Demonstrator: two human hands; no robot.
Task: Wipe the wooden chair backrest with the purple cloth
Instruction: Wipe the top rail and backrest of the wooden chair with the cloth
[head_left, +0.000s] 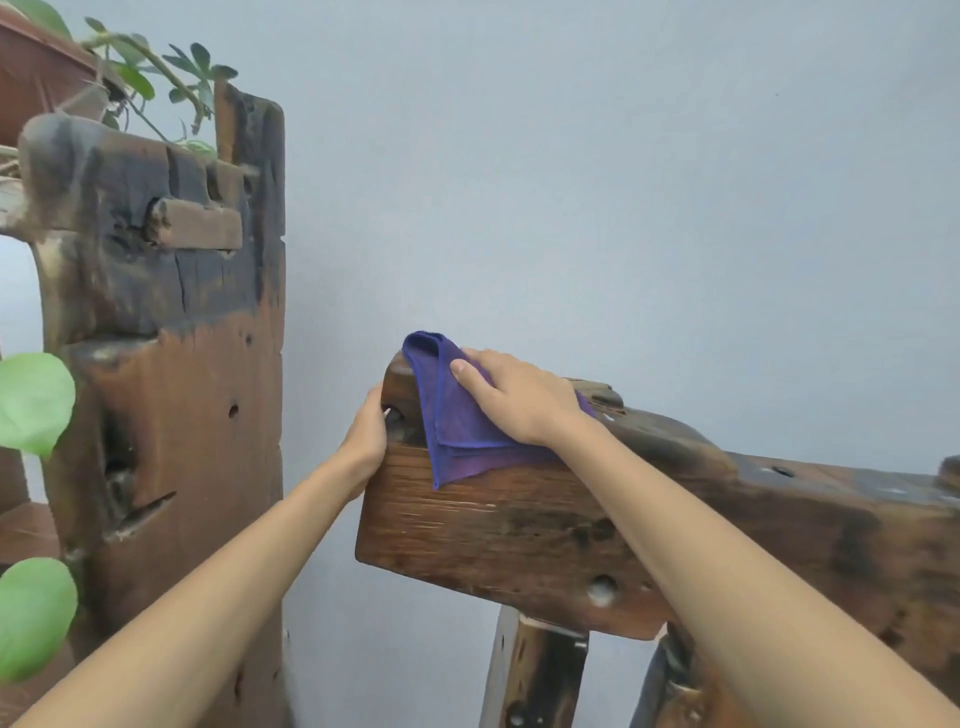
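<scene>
Two hands were at work: my right hand (511, 397) pressed flat, fingers spread, on the purple cloth (457, 415) draped over the backrest (519, 525) top's left end, while my left hand (366, 441) gripped that end. The cloth looked soft and light, the wood heavy and rigid.

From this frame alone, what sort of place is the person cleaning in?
Probably an indoor room in a home or a rustic furniture display; I cannot tell which. A plain pale wall stands behind a heavy reclaimed-wood chair backrest, with a similar weathered wooden piece and leafy potted plants alongside.
</scene>
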